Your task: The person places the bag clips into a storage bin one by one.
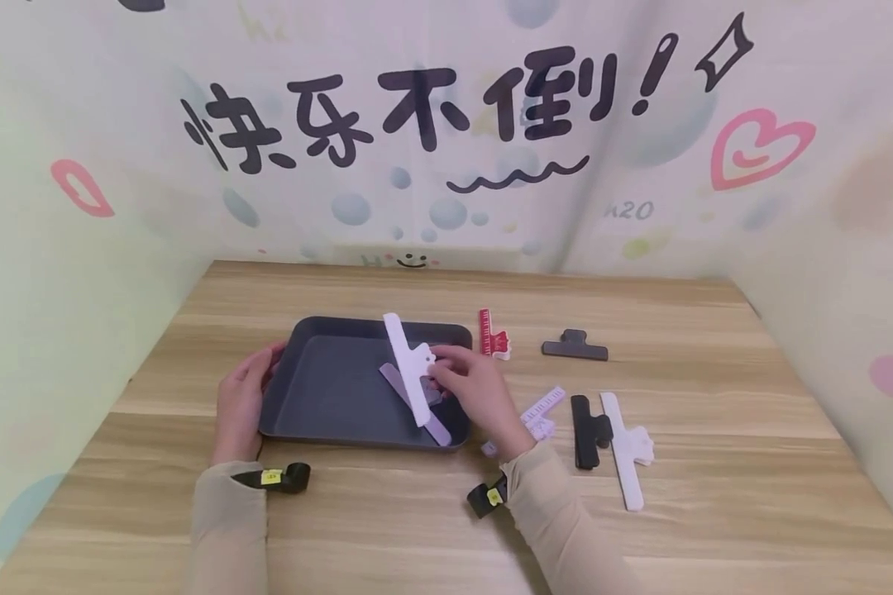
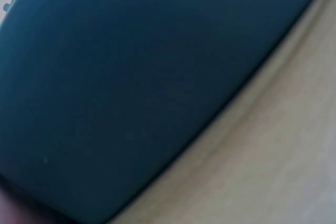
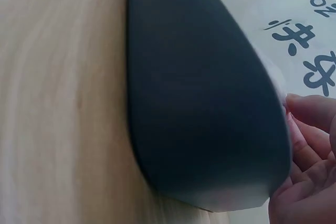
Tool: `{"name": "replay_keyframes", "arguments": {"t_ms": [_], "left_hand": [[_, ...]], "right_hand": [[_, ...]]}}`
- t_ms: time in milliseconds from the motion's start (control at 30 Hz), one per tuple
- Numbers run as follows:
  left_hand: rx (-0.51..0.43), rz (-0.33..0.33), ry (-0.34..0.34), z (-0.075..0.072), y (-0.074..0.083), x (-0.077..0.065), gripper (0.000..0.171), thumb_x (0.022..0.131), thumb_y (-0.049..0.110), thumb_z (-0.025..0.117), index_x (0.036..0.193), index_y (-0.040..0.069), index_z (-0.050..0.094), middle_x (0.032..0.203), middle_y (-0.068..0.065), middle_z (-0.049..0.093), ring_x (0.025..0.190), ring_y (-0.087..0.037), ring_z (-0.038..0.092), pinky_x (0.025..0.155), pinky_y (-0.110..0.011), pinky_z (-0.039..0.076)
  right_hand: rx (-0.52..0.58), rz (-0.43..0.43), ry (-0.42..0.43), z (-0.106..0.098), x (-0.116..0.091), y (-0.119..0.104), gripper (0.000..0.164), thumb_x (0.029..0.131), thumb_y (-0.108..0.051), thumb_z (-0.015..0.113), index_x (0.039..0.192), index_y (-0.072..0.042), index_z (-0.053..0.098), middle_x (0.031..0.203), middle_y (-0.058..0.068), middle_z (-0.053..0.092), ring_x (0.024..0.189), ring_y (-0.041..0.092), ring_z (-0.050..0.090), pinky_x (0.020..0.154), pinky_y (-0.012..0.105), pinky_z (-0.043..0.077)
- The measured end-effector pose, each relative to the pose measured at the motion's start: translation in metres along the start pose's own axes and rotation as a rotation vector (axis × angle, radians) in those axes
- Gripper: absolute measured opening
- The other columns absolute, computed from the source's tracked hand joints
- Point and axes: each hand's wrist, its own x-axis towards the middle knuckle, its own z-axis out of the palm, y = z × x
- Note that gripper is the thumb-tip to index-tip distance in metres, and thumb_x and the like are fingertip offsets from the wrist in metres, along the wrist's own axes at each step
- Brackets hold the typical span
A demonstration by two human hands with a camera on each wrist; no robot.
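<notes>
Beside the left wall of a dark grey tray point(image 1: 327, 388), my left hand point(image 1: 241, 401) touches the outer side, its fingers lying along that wall. My right hand point(image 1: 476, 388) pinches a white clip point(image 1: 409, 368) by its handle, thumb and forefinger on the handle end. The clip's long bar is tilted above the tray's right part. Under it, a greyish-purple clip point(image 1: 437, 431) lies in the tray, partly covered. In the right wrist view, the tray's outer wall point(image 3: 199, 87) hides most of the held clip. The left wrist view shows mainly the tray wall point(image 2: 147, 77).
Right of the tray lie a red clip point(image 1: 494, 337), a dark grey clip point(image 1: 575, 347), a black clip point(image 1: 586, 431) and another white clip point(image 1: 625, 454). A pale ruler-marked clip point(image 1: 543, 413) is partly behind my right wrist. A printed cloth wall point(image 1: 432, 207) bounds the wooden table point(image 1: 387, 529).
</notes>
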Motion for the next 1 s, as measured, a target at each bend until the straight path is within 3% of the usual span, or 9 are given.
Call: {"name": "replay_keyframes", "arguments": {"t_ms": [233, 433, 700, 1000], "left_hand": [[0.01, -0.025, 0.013, -0.002, -0.003, -0.004, 0.047, 0.087, 0.04, 0.054, 0.121, 0.009, 0.056, 0.12, -0.001, 0.057, 0.106, -0.013, 0.049, 0.08, -0.015, 0.04], [0.019, -0.001, 0.012, -0.001, 0.001, 0.0, 0.047, 0.086, 0.041, 0.055, 0.121, 0.009, 0.056, 0.119, -0.002, 0.056, 0.105, -0.014, 0.049, 0.08, -0.016, 0.04], [-0.02, 0.002, -0.006, 0.003, 0.002, 0.004, 0.046, 0.087, 0.038, 0.055, 0.121, 0.008, 0.056, 0.119, -0.003, 0.055, 0.107, -0.015, 0.048, 0.081, -0.015, 0.04], [-0.013, -0.016, 0.014, 0.002, -0.001, 0.006, 0.048, 0.085, 0.041, 0.056, 0.12, 0.009, 0.057, 0.119, -0.003, 0.055, 0.107, -0.015, 0.048, 0.082, -0.016, 0.04]], "right_hand": [[-0.151, -0.075, -0.017, 0.005, -0.002, 0.005, 0.026, 0.081, -0.019, 0.066, 0.106, -0.014, 0.065, 0.079, -0.004, 0.064, 0.067, 0.012, 0.057, 0.062, 0.026, 0.049], [-0.179, -0.109, -0.008, 0.005, 0.003, 0.007, 0.025, 0.081, -0.019, 0.066, 0.106, -0.013, 0.065, 0.078, -0.005, 0.064, 0.066, 0.009, 0.058, 0.061, 0.025, 0.049], [-0.342, -0.13, -0.006, 0.007, 0.001, 0.005, 0.026, 0.081, -0.027, 0.066, 0.106, -0.02, 0.066, 0.078, -0.012, 0.063, 0.072, 0.003, 0.057, 0.067, 0.023, 0.046], [-0.526, -0.176, -0.004, 0.013, -0.001, 0.004, 0.024, 0.081, -0.029, 0.066, 0.104, -0.023, 0.067, 0.078, -0.015, 0.062, 0.07, 0.002, 0.054, 0.062, 0.021, 0.044]]}}
